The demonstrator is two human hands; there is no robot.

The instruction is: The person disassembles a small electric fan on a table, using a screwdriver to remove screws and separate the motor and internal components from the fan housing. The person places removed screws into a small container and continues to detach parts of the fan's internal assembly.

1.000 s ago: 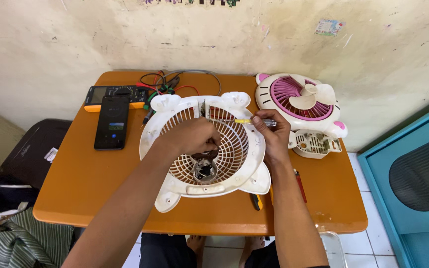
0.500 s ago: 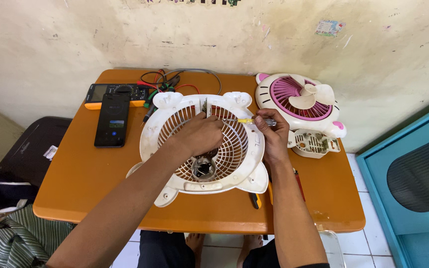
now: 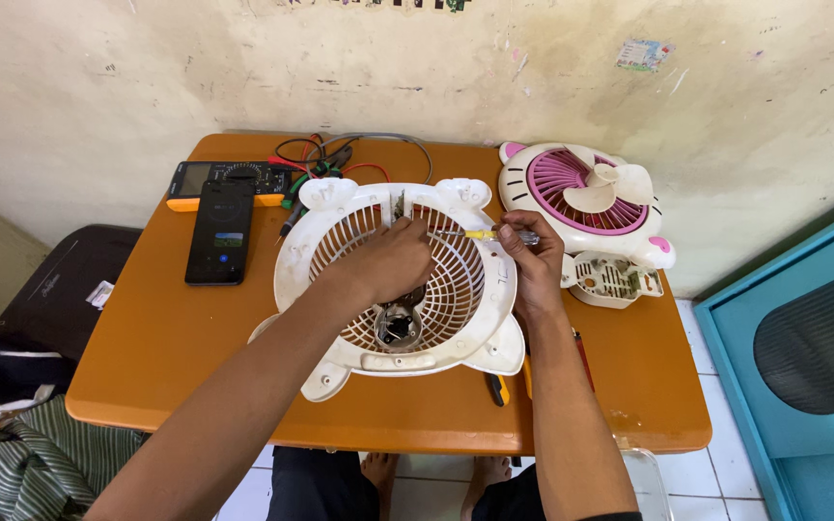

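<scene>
1. A big white fan cover (image 3: 393,280) with a round grille lies in the middle of the frame on the orange tabletop (image 3: 147,338).
2. The left hand (image 3: 390,259) rests on the grille, fingers curled down on the ribs near the top; how tight the grip is, I cannot tell.
3. The right hand (image 3: 531,265) sits on the right rim of the cover. Its grip is closed around a small screwdriver (image 3: 480,234) with a yellow handle, which points left across the grille.
4. A pink and white fan (image 3: 586,198) lies in the upper right, just beside the cover.
5. A black phone (image 3: 218,233) and a meter (image 3: 219,178) with red and black wires lie in the upper left.
</scene>
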